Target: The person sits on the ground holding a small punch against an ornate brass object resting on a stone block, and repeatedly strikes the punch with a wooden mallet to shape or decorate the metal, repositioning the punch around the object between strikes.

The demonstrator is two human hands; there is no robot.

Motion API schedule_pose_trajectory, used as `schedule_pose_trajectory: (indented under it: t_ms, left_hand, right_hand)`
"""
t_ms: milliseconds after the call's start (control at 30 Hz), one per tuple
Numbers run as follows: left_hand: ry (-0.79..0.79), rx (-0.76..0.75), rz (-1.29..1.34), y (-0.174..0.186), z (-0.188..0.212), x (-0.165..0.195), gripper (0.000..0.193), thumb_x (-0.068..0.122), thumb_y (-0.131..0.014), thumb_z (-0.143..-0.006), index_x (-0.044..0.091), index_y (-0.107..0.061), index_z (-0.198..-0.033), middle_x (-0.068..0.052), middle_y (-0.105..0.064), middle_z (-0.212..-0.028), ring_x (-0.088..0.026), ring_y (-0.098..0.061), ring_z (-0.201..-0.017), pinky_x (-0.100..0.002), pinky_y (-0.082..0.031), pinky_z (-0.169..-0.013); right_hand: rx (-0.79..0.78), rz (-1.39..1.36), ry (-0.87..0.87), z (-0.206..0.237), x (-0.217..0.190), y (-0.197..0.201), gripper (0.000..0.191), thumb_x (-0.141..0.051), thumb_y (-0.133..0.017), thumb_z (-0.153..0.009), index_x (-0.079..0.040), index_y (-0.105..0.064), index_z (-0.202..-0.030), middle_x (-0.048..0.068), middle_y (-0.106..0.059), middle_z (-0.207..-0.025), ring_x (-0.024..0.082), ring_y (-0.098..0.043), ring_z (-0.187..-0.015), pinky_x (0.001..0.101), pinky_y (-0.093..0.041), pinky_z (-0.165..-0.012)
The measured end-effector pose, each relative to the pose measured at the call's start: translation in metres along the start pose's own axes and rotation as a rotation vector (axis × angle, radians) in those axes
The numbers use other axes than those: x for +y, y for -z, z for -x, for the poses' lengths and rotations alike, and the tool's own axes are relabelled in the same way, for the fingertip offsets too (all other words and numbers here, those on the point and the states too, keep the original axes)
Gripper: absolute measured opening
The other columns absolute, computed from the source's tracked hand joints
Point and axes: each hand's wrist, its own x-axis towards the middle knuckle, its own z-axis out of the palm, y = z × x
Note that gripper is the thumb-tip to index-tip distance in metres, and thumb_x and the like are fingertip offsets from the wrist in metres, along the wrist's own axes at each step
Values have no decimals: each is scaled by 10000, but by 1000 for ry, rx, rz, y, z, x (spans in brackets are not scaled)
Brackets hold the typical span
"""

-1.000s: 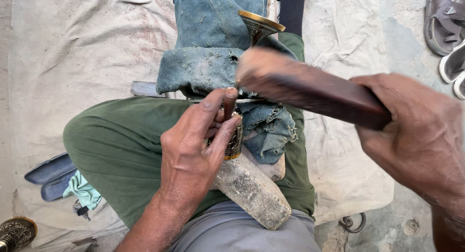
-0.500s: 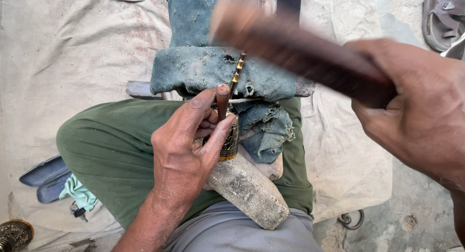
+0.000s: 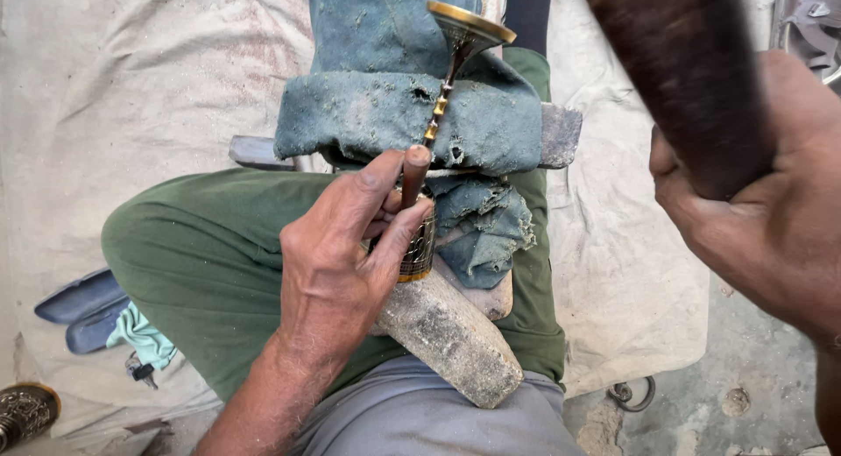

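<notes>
We grip a thin punch [image 3: 413, 171] in our left hand [image 3: 346, 254], fingers [image 3: 405, 233] curled round it and round the patterned brass cup [image 3: 419, 250] beneath it. The brass piece, a slender goblet-like thing, lies along our lap: its beaded stem [image 3: 438, 110] runs up from the left hand over a folded blue cloth [image 3: 368, 114], and its flared base [image 3: 469, 22] sits beyond that cloth. Just below the left hand a worn wooden block [image 3: 451, 338] rests on our green trousers [image 3: 210, 263]. Well right of the left hand, our right hand [image 3: 771, 219] is closed tight about a dark wooden mallet [image 3: 683, 79], blurred and raised
</notes>
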Motion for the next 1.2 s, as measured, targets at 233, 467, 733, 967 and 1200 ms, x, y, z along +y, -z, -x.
schedule_pose_trajectory:
  t_ms: [233, 467, 733, 967, 1200]
  left_hand:
    - [46, 4, 37, 2, 1, -3, 432, 66, -817, -923, 76, -637, -1315, -70, -698, -987, -122, -754, -870, -258, -672, -767]
    - [-10, -26, 27, 6, 0, -4, 476, 70, -813, -932, 101, -626, -1368, -74, -685, -971, -139, -740, -836, -264, -664, -754]
    - [-11, -52, 27, 13, -4, -4, 437, 85, -811, -940, 91, -631, -1337, -76, -698, -984, -150, -741, -842, -291, -638, -732]
    - [-80, -81, 4, 16, -9, -12, 479, 105, -813, -907, 81, -619, -1344, -91, -709, -999, -184, -725, -821, -320, -617, -708]
    - [-116, -156, -46, 24, -14, -18, 478, 143, -807, -914, 94, -626, -1354, -84, -690, -934, -208, -709, -811, -356, -585, -702]
  right_hand:
    - [-137, 172, -133, -4, -6, 2, 280, -38, -761, -900, -29, -665, -1163, 86, -675, -773, 189, -689, -609, 325, -595, -595]
    - [-61, 171, 2, 1, 0, -6, 352, -75, -761, -896, 26, -635, -1209, 117, -652, -789, 211, -677, -662, 345, -581, -615]
    - [-6, 107, -27, 7, 4, -11, 268, -65, -728, -910, 30, -644, -1146, 115, -655, -811, 198, -668, -659, 326, -573, -582]
    - [-158, 282, -73, -4, -15, -11, 284, -88, -761, -907, -35, -680, -1174, 77, -667, -773, 166, -666, -599, 324, -573, -560]
    - [-92, 231, 14, -11, -27, -15, 414, -20, -748, -796, -48, -664, -1200, 105, -700, -844, 208, -688, -665, 378, -579, -623]
